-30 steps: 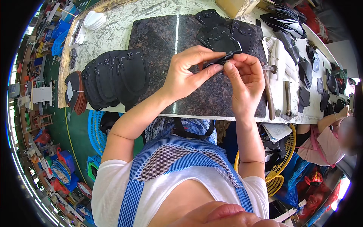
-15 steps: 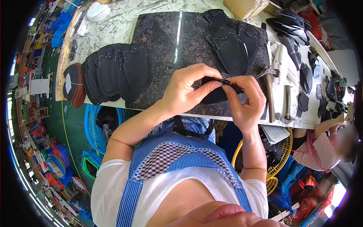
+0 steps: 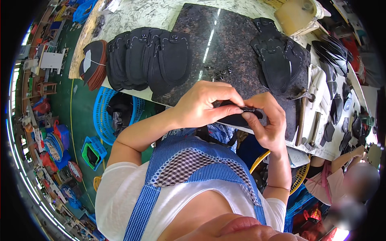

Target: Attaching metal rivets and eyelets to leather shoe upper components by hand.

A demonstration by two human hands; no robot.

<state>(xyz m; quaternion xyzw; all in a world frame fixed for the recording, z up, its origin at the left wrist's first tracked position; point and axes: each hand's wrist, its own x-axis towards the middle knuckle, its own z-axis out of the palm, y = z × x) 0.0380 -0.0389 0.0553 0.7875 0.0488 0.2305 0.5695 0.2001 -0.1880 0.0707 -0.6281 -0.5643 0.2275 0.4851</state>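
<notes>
Left hand: the left hand (image 3: 203, 106) is closed in a pinch, thumb and fingertips pressing the near end of a small black leather piece (image 3: 237, 117).
Right hand: the right hand (image 3: 268, 122) is curled around the other end of the same piece, thumb on top and fingers beneath it, so both hands grip it together.
Piece in hand: it is held in the air just above the near edge of the dark stone slab (image 3: 225, 48), close to the person's chest; its exact shape is hidden by the fingers.
Done, as it looks: a fanned row of black cut pieces (image 3: 148, 60) lies at the left end of the slab, and a smaller heap of black pieces (image 3: 277, 60) lies at the right end. Which heap is worked and which is waiting I cannot tell.
Left, as it looks: the piece in hand is in mid-work and is not laid on either heap.
Small parts: a few tiny dark bits (image 3: 219, 73) sit on the slab between the two heaps.
Tools: a hammer (image 3: 301, 116) lies on the bench (image 3: 132, 16) just right of the slab, untouched.
Further out: a blue basket (image 3: 105, 116) stands on the floor below the bench, and another person's arm (image 3: 345, 156) shows at the far right.
</notes>
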